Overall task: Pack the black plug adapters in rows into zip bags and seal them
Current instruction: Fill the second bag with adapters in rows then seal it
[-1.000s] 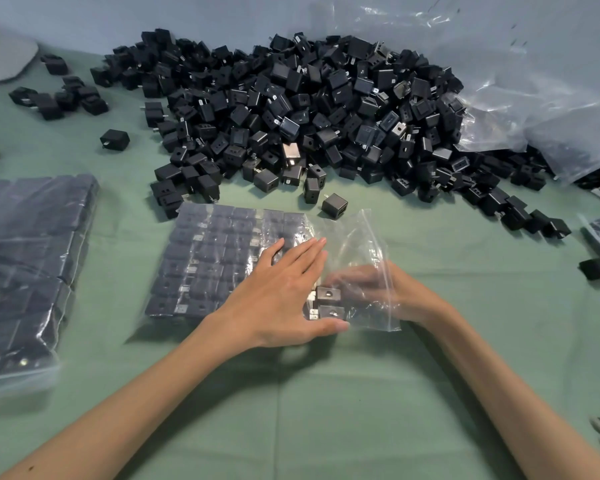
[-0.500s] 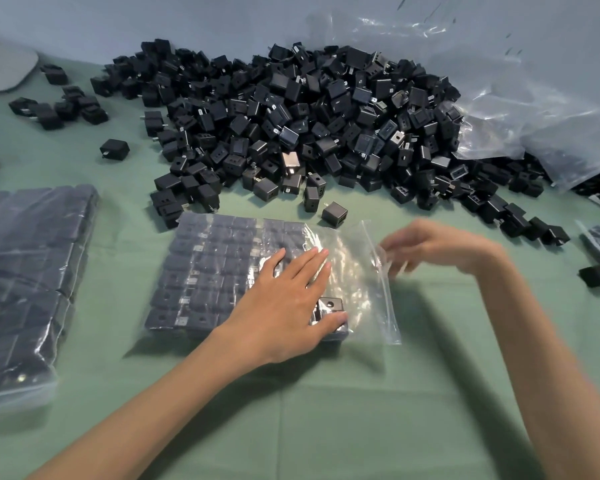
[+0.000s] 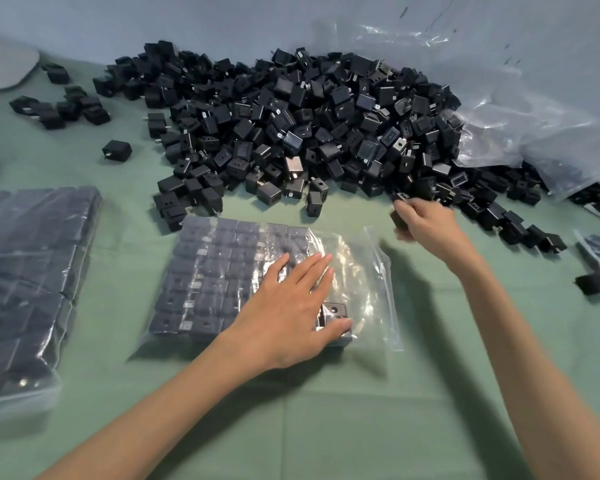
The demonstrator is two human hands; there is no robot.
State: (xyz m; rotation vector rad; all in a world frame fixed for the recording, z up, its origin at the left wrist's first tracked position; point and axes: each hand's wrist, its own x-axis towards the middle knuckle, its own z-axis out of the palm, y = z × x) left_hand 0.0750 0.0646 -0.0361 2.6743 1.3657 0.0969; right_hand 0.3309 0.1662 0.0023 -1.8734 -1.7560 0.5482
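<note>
A clear zip bag [image 3: 371, 271] lies in front of me on the green table, its left part filled with rows of black plug adapters [image 3: 215, 271]. My left hand [image 3: 291, 306] rests flat on the bag with fingers spread over the rows, thumb by the nearest adapter at the open end. My right hand [image 3: 426, 225] is at the near right edge of the big loose adapter pile [image 3: 309, 133], fingers curled round a black adapter [image 3: 397, 220]. The bag's mouth at the right stands unsealed.
A filled bag of adapters [image 3: 28, 271] lies at the left. Crumpled clear plastic [image 3: 534, 126] sits behind the pile at the right. Stray adapters [image 3: 116, 150] lie at the far left, one [image 3: 591, 284] at the right edge. A grey flat object [image 3: 4, 64] is top left.
My right hand has come out of the bag's mouth, moved up and right to the pile and closed round an adapter. My left hand stays on the bag.
</note>
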